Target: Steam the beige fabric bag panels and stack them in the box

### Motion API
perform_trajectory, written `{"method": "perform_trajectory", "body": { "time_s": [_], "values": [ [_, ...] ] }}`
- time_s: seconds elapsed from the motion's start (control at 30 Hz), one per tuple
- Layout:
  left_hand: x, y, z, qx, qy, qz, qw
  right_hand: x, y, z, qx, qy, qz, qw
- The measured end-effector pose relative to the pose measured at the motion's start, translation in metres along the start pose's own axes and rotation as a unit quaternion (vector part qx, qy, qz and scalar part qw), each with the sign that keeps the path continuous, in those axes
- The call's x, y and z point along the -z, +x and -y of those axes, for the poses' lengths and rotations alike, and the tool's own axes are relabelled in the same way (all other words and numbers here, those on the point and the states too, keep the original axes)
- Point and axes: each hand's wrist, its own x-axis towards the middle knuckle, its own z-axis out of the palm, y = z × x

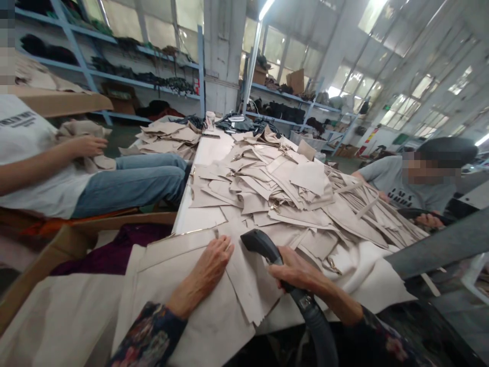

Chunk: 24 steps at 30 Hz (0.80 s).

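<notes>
My left hand (208, 265) lies on a beige fabric piece (171, 275) at the near edge of the table, its fingers pressed together over a seam near the top edge. Whether it pinches the cloth is hard to make out. Wrapped round the handle of a black handheld tool (263, 245) with a thick dark hose is my right hand (296, 267). The tool's flat nozzle hovers over or rests on the cloth just right of my left hand. Beyond both hands spreads a heap of beige cut pieces (263, 178), some with metal zipper parts.
A seated person (42, 153) at the left handles beige cloth. Another person in a cap (416, 183) sits at the right behind a grey metal bar (439, 250). A cardboard box (42, 275) with purple fabric stands at the near left. Blue shelves (145, 76) line the back.
</notes>
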Motion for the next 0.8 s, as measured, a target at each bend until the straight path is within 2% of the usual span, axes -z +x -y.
{"method": "perform_trajectory", "body": {
  "time_s": [0.2, 0.43, 0.6, 0.7, 0.8],
  "values": [
    [0.007, 0.002, -0.005, -0.003, 0.018, 0.005, 1.0, -0.006, 0.04, 0.017, 0.026, -0.026, -0.027, 0.999],
    [0.008, 0.001, -0.007, -0.008, 0.012, -0.029, 0.999, -0.009, 0.037, 0.019, 0.037, -0.046, -0.014, 0.998],
    [0.003, 0.0, -0.006, -0.01, 0.003, -0.042, 0.999, -0.01, 0.06, 0.024, 0.044, -0.048, -0.024, 0.998],
    [0.003, -0.001, -0.005, -0.013, -0.003, -0.032, 0.999, 0.002, 0.065, 0.027, 0.044, -0.043, -0.049, 0.997],
    [0.007, -0.001, -0.006, -0.013, -0.004, -0.02, 1.0, 0.028, 0.039, 0.017, 0.054, -0.032, -0.075, 0.995]
  ]
}}
